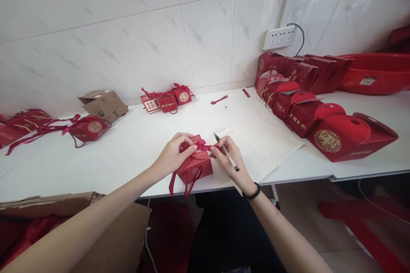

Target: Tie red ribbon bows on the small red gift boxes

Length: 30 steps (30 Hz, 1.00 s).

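A small red gift box (195,168) with a twisted cord handle stands at the table's front edge. Across its top runs a dark pink ribbon (203,146), gathered in a knot or bow. My left hand (179,149) is closed at the box top, thumb and finger pinching the ribbon near the knot. On the other side my right hand (229,158) pinches the ribbon's right end between thumb and finger. A black-capped clear pen (228,153) is also tucked between the right hand's fingers. One ribbon tail hangs down the box's left side.
Written paper (275,149) lies right of my hands. A row of red boxes (301,113) and a red basin (374,74) stand at the right. Ribboned boxes (168,101) sit by the wall, others (89,128) at left beside a cardboard box (104,104). A large open carton (115,226) stands below the table edge.
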Available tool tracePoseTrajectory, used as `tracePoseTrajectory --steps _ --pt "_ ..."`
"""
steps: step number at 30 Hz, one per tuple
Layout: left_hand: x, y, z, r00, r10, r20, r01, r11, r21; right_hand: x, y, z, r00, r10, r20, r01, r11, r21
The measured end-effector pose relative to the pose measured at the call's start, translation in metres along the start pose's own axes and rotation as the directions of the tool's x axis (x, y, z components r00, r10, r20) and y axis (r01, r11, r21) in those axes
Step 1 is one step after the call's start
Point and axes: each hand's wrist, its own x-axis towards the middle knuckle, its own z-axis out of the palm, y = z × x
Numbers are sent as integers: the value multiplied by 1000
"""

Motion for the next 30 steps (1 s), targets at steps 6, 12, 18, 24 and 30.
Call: tracePoseTrajectory --steps 6,12,18,24,30 --pt "0 -4 5 1000 3 -24 -4 999 -44 -19 -5 12 981 -14 -192 -9 993 -115" --pt "2 -5 8 999 24 -47 -27 997 -71 -34 -13 22 975 -38 -220 6 989 -146" --pt "2 -8 9 997 64 -35 -66 995 -71 -31 -14 23 974 5 -226 -23 997 -74" --pt "2 -7 8 997 82 -14 -83 996 -21 -50 -6 15 956 -14 -294 -36 986 -163" --pt "-3 2 1 991 137 0 -136 986 97 -51 -18 -49 869 -278 -410 94 905 -414"
